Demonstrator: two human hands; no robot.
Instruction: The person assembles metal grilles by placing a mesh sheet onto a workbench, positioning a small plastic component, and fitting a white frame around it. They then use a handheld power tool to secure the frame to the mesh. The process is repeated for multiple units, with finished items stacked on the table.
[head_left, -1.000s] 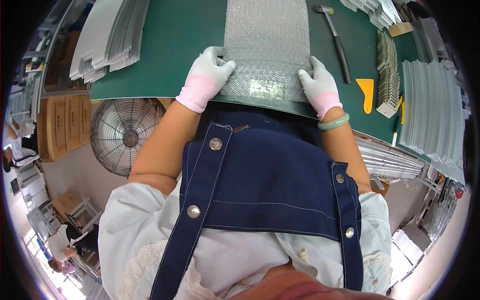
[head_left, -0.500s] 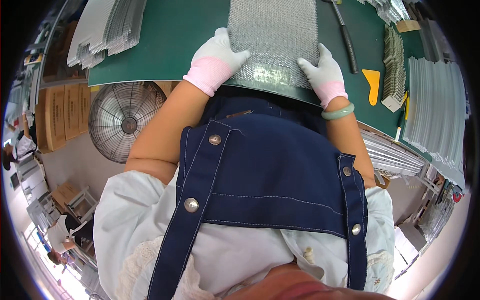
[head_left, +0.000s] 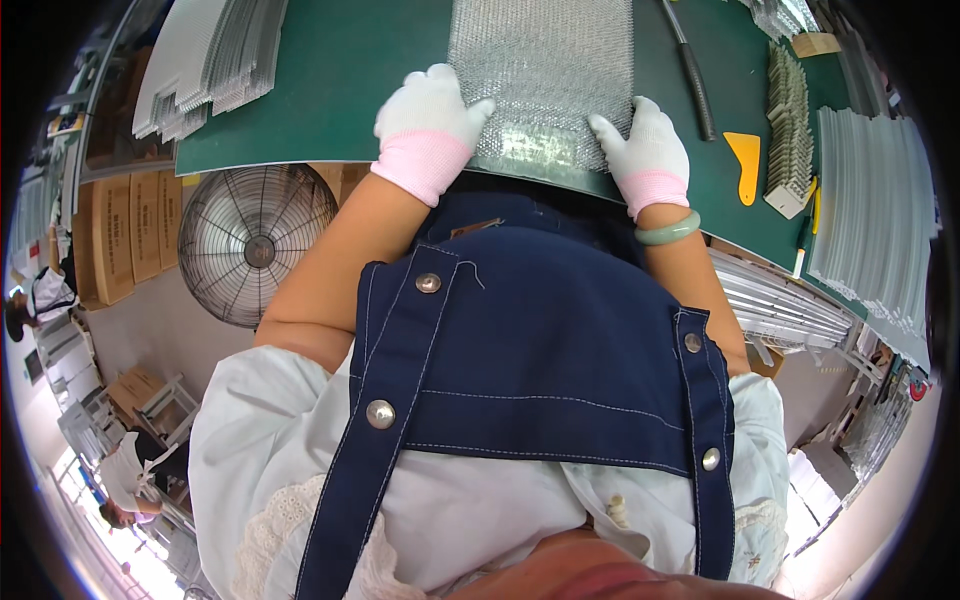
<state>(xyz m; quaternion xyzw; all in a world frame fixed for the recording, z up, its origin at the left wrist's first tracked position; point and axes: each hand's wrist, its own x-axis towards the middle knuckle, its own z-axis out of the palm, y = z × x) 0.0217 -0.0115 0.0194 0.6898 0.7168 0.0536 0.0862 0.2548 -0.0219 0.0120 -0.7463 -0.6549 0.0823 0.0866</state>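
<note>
A silvery mesh-like sheet (head_left: pixel 540 85) with a fine honeycomb pattern lies on the green worktop, its near end by the table's front edge. My left hand (head_left: pixel 428 122), in a white glove with a pink cuff, is at the sheet's left edge. Its thumb reaches over that edge, while the fingers lie outside it, apart from the thumb. Along the right edge, my gloved right hand (head_left: pixel 645 150) has its thumb over the sheet and its fingers stretched out beside it. Neither hand visibly grips the sheet.
Right of the sheet lie a black-handled hammer-like tool (head_left: pixel 693 90), a yellow scraper (head_left: pixel 743 165), a row of small metal pieces (head_left: pixel 788 140) and stacked pale strips (head_left: pixel 870 210). More silvery sheets (head_left: pixel 215 55) are at far left. A floor fan (head_left: pixel 258 240) stands below the table.
Both hands have drawn slightly nearer to me along the sheet's edges. The left hand's fingers now sit farther outside the left edge. The sheet looks nearly unmoved.
</note>
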